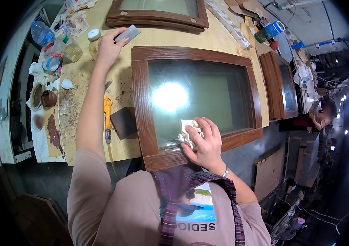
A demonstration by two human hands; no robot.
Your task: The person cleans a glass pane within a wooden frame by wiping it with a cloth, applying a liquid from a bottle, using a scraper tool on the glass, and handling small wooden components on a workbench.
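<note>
In front of me lies a brown wooden-framed glass door panel, its glass reflecting a bright light. My right hand grips a crumpled white cloth against the glass near the frame's near edge. Beyond the panel's far left corner, my left hand is closed on a flat grey block and held above the table. A jar with a white lid stands just left of that hand, partly hidden by it.
A yellow-handled air blow gun with a hose and a dark square sheet lie left of the panel. Another framed panel lies at the back; more stacked panels stand right. Bottles crowd the left; a person is far right.
</note>
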